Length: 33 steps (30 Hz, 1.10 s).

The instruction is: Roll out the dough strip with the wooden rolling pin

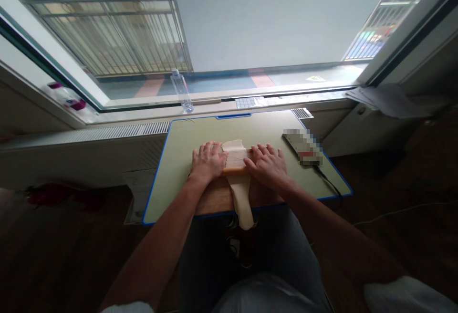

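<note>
A wooden rolling pin (236,172) lies crosswise on a sheet of pale dough (235,154). My left hand (208,161) is curved over the pin's left end, and my right hand (267,164) covers the right end with its thumb toward the middle. Both palms hide the pin's ends. Beyond the pin the dough is wide and flat; on the near side a narrower strip runs down and hangs past the front edge of a wooden board (214,199). The board rests on a pale green table (179,160) with a blue rim.
A phone-like slab (304,148), partly blurred out, lies at the table's right with a black cable (328,181). A clear bottle (182,92) stands on the windowsill; another bottle (67,97) is farther left. Papers (388,100) lie at the right. The window is just behind the table.
</note>
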{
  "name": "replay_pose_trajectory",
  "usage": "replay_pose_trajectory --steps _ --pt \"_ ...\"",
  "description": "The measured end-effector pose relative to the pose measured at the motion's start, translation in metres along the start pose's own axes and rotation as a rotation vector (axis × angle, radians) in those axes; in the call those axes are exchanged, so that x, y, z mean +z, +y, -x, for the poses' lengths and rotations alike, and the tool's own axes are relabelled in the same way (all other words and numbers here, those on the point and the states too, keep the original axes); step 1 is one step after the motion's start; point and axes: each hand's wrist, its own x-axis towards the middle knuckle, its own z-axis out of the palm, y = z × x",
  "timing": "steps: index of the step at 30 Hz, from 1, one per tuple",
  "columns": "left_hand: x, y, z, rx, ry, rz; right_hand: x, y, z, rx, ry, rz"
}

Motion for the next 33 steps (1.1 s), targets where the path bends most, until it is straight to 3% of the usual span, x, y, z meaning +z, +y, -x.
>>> replay_pose_trajectory --steps 8,13,19,33 --pt "0.003 0.006 0.038 0.031 0.067 -0.032 -0.002 -0.003 0.031 -0.020 0.066 -0.002" --pt "0.004 0.006 0.040 0.037 0.071 -0.049 -0.001 -0.003 0.033 -0.020 0.074 -0.001" --pt "0.000 0.004 0.023 0.022 0.015 -0.046 0.000 -0.002 0.018 -0.014 0.065 -0.006" --pt "0.001 -0.002 -0.041 -0.025 -0.012 0.010 -0.004 0.003 -0.050 0.017 -0.055 -0.100"
